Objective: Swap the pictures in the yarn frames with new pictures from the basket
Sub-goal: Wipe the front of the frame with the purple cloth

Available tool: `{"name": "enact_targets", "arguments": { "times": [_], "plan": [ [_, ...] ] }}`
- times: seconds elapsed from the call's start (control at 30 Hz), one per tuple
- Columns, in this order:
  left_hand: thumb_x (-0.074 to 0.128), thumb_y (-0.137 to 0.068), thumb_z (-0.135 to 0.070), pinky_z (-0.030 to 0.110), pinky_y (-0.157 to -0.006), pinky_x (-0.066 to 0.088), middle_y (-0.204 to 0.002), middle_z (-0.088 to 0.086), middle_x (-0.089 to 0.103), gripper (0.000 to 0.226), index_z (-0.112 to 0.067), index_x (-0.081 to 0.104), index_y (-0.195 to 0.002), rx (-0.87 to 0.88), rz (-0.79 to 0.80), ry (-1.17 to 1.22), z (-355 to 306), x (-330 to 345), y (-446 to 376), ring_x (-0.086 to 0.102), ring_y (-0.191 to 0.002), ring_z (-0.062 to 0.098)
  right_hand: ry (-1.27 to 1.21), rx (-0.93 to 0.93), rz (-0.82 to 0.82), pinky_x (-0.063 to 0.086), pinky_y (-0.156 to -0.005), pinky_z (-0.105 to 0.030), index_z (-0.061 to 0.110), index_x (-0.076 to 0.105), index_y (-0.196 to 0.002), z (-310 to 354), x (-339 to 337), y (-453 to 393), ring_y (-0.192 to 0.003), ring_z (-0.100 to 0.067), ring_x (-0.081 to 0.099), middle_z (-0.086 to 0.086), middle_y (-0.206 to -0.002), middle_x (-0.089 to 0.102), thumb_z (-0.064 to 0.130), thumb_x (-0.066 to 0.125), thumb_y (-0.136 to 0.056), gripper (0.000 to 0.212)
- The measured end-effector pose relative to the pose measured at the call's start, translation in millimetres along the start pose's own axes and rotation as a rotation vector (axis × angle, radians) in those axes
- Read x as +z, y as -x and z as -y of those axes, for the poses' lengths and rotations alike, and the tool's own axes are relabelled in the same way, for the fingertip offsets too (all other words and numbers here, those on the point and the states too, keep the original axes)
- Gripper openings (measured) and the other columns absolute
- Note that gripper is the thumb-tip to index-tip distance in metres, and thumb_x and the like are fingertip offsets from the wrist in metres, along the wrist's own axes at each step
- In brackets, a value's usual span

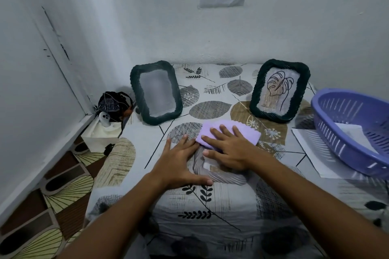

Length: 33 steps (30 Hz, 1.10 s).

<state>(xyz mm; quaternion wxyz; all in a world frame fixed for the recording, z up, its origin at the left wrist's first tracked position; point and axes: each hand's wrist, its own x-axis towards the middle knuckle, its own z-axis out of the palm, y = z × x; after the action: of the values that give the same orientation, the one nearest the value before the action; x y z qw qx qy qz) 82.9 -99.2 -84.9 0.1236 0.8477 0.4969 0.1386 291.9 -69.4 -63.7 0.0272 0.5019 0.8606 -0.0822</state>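
A grey yarn frame (223,175) lies flat on the table, mostly hidden under my hands. My left hand (181,162) rests flat on its left side with fingers spread. My right hand (229,149) presses flat on a purple cloth (227,131) lying over the frame's far part. Two dark green yarn frames stand at the back: the left frame (155,92) shows a blank pane, the right frame (280,89) holds a leaf line drawing. A purple basket (336,143) with paper inside sits at the right.
The table carries a leaf-patterned cover (210,216). A white sheet (309,149) lies under the basket. A black pouch (113,103) and a white box (99,134) sit in the left corner beside the table. Walls close in at the back and left.
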Motion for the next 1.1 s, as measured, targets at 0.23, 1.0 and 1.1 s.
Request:
{"name": "enact_targets", "arguments": {
  "times": [0.23,1.0,1.1],
  "plan": [
    [0.051,-0.054,-0.090,0.048,-0.118,-0.010,-0.158,-0.008,0.018,0.122,-0.023,0.021,-0.151,-0.018,0.024,-0.021,-1,-1,0,0.001,-0.147,0.007,0.058,0.075,-0.041,-0.005,-0.118,-0.045,0.027,0.005,-0.153,-11,3,10,-0.148,-0.024,-0.005,-0.004,-0.161,0.000,0.084,-0.021,-0.061,0.112],
    [0.038,-0.044,-0.099,0.046,-0.119,-0.008,-0.158,-0.009,0.021,0.131,-0.024,0.024,-0.151,-0.026,0.014,-0.003,0,-1,-1,0.003,-0.146,0.005,0.036,-0.077,0.008,-0.006,-0.117,-0.042,0.039,0.017,-0.150,-42,-7,13,-0.148,-0.021,-0.006,0.002,-0.161,0.000,0.049,0.024,-0.101,0.050],
    [0.041,-0.045,-0.097,0.046,-0.119,-0.008,-0.158,-0.009,0.021,0.129,-0.024,0.024,-0.151,-0.030,0.015,-0.002,0,0,-1,0.004,-0.146,0.005,0.037,-0.032,-0.029,-0.003,-0.117,-0.042,0.040,0.014,-0.150,-35,-1,12,-0.148,-0.022,-0.005,0.001,-0.161,0.002,0.048,0.021,-0.101,0.050]
  ]
}}
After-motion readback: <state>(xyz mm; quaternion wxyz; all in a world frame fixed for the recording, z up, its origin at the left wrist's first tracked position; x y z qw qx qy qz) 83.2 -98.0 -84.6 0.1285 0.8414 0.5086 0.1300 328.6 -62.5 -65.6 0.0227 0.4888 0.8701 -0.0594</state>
